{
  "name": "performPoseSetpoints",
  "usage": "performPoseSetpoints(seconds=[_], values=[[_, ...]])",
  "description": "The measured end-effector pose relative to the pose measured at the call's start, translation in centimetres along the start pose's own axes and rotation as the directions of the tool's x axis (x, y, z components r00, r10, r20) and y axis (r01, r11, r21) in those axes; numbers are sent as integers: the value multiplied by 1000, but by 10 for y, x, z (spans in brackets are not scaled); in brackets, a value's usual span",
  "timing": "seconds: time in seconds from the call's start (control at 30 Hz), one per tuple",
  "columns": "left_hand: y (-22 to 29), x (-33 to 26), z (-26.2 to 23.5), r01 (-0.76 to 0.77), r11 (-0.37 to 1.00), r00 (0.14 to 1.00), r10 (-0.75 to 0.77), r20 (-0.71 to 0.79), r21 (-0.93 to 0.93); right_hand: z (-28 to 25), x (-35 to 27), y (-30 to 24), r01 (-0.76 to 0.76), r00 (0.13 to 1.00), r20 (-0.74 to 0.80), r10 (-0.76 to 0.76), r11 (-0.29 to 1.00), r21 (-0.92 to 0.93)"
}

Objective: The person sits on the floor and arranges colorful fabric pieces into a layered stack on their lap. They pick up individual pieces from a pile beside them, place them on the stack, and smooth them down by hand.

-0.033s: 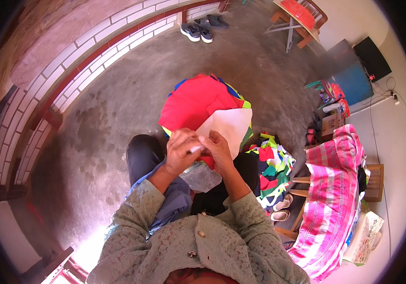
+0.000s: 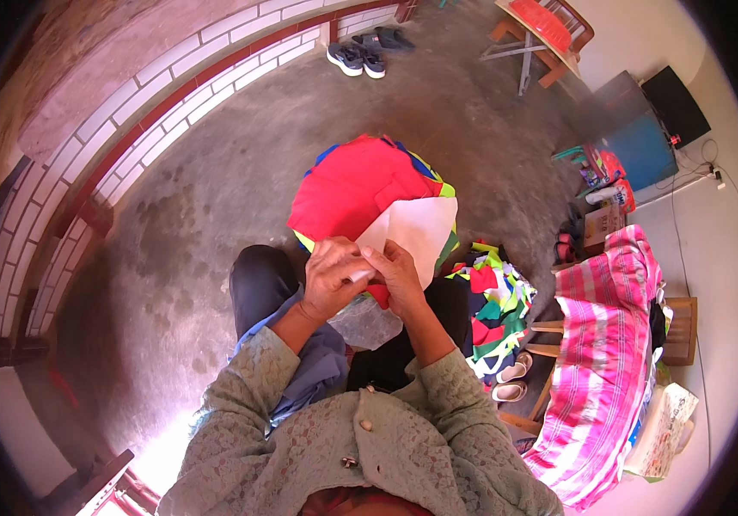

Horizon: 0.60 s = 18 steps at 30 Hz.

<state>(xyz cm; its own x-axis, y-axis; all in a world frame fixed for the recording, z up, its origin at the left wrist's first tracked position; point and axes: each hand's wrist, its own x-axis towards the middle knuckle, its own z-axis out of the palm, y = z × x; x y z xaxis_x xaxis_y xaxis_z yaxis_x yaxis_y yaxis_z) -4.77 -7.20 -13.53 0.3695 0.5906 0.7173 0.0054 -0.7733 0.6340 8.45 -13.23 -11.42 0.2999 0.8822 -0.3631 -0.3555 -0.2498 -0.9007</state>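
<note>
My left hand (image 2: 332, 277) and my right hand (image 2: 396, 277) are close together above my lap, both closed with thumbs and fingers pinching the near edge of a white piece of cloth (image 2: 425, 230). Its far part spreads out past my right hand, over a round pile of red cloth (image 2: 356, 185). Blue, yellow and green edges stick out from under the red. A small bit of red shows below my fingers, and a clear plastic bag (image 2: 367, 322) lies in my lap. My fingers hide the pinched edge.
Colourful fabric scraps (image 2: 493, 305) are heaped to my right, with light shoes (image 2: 513, 380) near them. Beyond stands a seat under a pink checked cloth (image 2: 597, 370). Dark shoes (image 2: 356, 60) rest by the tiled wall ahead. A folding table (image 2: 541, 34) is at far right.
My left fingers have shifted slightly along the near edge of the white cloth. Everything else looks the same.
</note>
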Motion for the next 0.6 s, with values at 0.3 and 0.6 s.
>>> performPoseSetpoints(seconds=[0.3, 0.6], values=[[-13, 2, -4, 163, 971, 984, -173, 44, 178, -95, -34, -37, 170, 985, -55, -163, 884, 436], [-23, -5, 0, 191, 905, 948, -270, 167, 380, -210, -78, -147, 464, 885, -157, -438, 798, 385]])
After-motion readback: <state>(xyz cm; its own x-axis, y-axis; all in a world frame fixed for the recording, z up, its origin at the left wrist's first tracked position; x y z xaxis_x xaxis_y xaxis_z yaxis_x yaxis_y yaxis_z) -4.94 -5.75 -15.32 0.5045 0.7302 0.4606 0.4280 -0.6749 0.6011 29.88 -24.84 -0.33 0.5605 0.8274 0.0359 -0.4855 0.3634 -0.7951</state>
